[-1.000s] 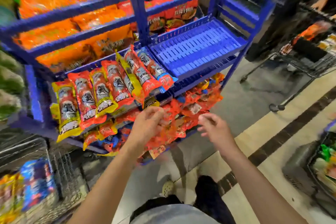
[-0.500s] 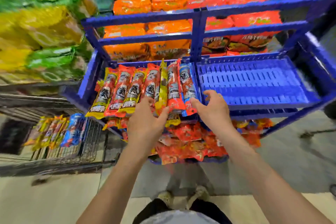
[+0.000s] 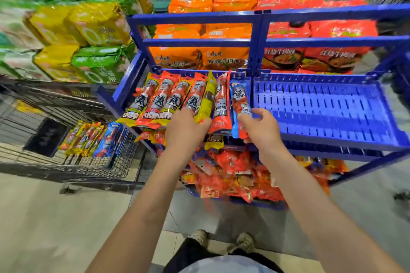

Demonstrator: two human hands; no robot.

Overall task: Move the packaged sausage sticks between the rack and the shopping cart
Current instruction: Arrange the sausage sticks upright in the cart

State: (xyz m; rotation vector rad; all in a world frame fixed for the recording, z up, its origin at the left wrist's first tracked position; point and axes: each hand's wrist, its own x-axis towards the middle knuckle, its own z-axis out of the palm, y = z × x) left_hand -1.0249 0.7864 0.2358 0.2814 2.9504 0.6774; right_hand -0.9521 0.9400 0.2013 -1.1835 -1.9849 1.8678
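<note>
Though some sausage packs (image 3: 88, 139) in cart (image 3: 99, 169), most in rack tray (image 3: 240, 76), hands (image 3: 186, 127) (image 3: 259, 127) curled round their ends.

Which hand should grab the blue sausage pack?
Right, I'd say. The right hand touches the blue pack near its lower end. The left hand is further left, at the yellow pack.

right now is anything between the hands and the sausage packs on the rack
Nothing visible stands between them: the left hand touches the yellow pack and the right hand holds the blue pack, at their near ends on the rack.
</note>
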